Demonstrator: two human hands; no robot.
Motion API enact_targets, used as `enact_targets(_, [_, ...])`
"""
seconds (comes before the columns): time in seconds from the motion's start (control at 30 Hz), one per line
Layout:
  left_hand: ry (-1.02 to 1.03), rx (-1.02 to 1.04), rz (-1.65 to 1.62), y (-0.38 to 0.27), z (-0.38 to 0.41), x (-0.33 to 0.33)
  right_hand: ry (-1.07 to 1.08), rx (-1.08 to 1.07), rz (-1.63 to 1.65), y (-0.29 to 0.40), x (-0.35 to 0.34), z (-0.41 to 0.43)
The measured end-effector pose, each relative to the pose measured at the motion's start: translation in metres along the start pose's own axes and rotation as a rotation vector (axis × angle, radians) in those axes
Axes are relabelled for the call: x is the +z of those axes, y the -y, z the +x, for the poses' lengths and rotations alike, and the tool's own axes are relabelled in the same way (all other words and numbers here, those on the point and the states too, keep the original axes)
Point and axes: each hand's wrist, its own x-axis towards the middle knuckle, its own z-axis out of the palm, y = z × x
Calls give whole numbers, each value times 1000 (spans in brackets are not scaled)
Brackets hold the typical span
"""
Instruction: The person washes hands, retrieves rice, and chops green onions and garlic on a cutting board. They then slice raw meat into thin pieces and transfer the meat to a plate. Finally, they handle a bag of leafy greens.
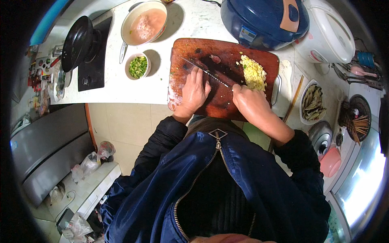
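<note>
My right hand [252, 98] grips the handle of a kitchen knife [209, 73], whose blade slants up and left, seen nearly edge-on, over a brown wooden cutting board [223, 106]. Close against the near side of the blade are the fingertips of my left hand [194, 91], palm down with the thumb apart. Whether anything lies under those fingers is hidden. A small pinkish piece of food [215, 59] sits beyond the blade. On the board's right side is a heap of finely chopped pale yellow food [253, 73], perhaps garlic or ginger.
Beyond the board's left side stand a bowl of chopped greens [137, 66] and a pan of cloudy pinkish liquid [146, 25]. A wok [77, 44] sits on a black cooktop [91, 70]. A blue cooker [264, 24] borders the board; chopsticks [294, 97] and a dish [313, 101] lie right.
</note>
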Motion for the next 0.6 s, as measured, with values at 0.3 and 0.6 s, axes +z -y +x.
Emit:
enact_targets(0.3, [-42, 23, -31, 2, 2, 0, -32, -36, 107, 4, 13, 43])
enact_targets(0.6, [-51, 5, -25, 4, 2, 3, -158, -121, 38, 6, 42, 68])
